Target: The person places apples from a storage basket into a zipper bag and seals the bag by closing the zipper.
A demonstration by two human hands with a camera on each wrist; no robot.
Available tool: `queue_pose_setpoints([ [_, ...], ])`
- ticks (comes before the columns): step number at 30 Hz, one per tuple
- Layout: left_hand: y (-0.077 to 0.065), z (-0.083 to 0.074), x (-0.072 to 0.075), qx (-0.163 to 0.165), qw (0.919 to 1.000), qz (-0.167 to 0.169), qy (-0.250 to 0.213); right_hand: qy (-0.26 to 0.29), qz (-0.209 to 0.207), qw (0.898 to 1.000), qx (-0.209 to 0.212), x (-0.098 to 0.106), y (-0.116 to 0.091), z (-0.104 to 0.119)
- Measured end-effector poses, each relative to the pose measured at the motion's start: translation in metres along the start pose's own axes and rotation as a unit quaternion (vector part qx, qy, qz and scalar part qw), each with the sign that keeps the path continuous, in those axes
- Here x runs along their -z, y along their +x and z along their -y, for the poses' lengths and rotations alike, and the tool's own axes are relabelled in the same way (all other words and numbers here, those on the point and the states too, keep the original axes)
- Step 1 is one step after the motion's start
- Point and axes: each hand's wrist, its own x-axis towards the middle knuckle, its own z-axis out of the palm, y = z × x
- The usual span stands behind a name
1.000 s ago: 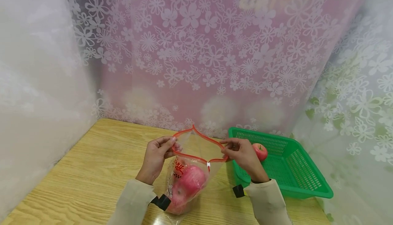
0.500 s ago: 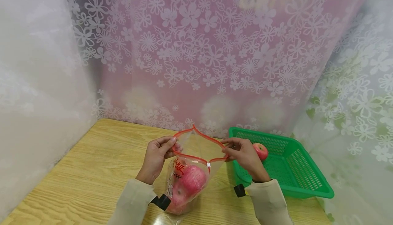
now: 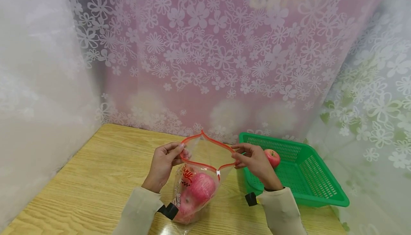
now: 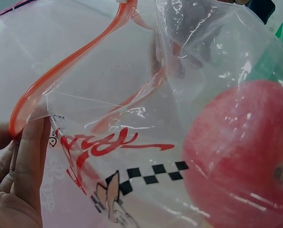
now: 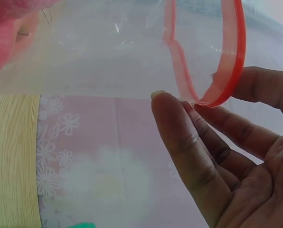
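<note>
A clear zip bag with an orange-red zip edge and a white slider has its mouth spread wide. Pink-red apples lie in its lower part; at least two show. My left hand pinches the left side of the mouth between thumb and fingers, as the left wrist view also shows. On the opposite side, my right hand grips the zip edge; in the right wrist view its thumb and fingers meet the orange strip. Red lettering and black checks mark the bag's front.
A green slotted basket stands right of the bag, close to my right forearm. One red apple sits inside it at the left. The wooden table meets flower-patterned sheets at the back and sides.
</note>
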Motion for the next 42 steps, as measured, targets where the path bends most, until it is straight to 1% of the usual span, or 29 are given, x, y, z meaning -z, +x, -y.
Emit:
queue_pose_setpoints([
  [4,-0.001,-0.001,0.000,-0.001,1.0000,0.009,0.000,-0.003,-0.002,1.000,-0.004,0.000,-0.001,0.001],
  [10,-0.001,-0.001,0.000,0.002,1.0000,0.007,0.000,-0.012,-0.013,1.000,-0.002,0.002,-0.002,-0.001],
  [16,-0.002,0.000,0.000,0.005,1.0000,0.004,0.001,0.007,-0.021,1.000,-0.001,0.007,0.002,-0.010],
  [19,-0.002,0.000,0.000,0.005,1.0000,0.004,0.000,0.016,-0.034,0.999,0.003,0.011,0.003,-0.016],
  [26,-0.002,0.000,0.001,-0.001,1.0000,0.009,-0.003,0.025,-0.079,0.996,0.013,0.021,0.007,-0.031],
  [30,-0.002,0.000,0.001,0.000,1.0000,0.008,-0.003,0.029,-0.096,0.995,0.002,0.027,0.008,-0.038],
  [37,-0.004,-0.001,0.001,0.002,1.0000,-0.003,0.005,-0.007,-0.129,0.992,-0.017,0.039,0.009,-0.046],
  [42,-0.004,0.000,0.001,-0.001,1.0000,-0.001,0.003,-0.007,-0.140,0.989,-0.042,0.047,0.011,-0.051],
])
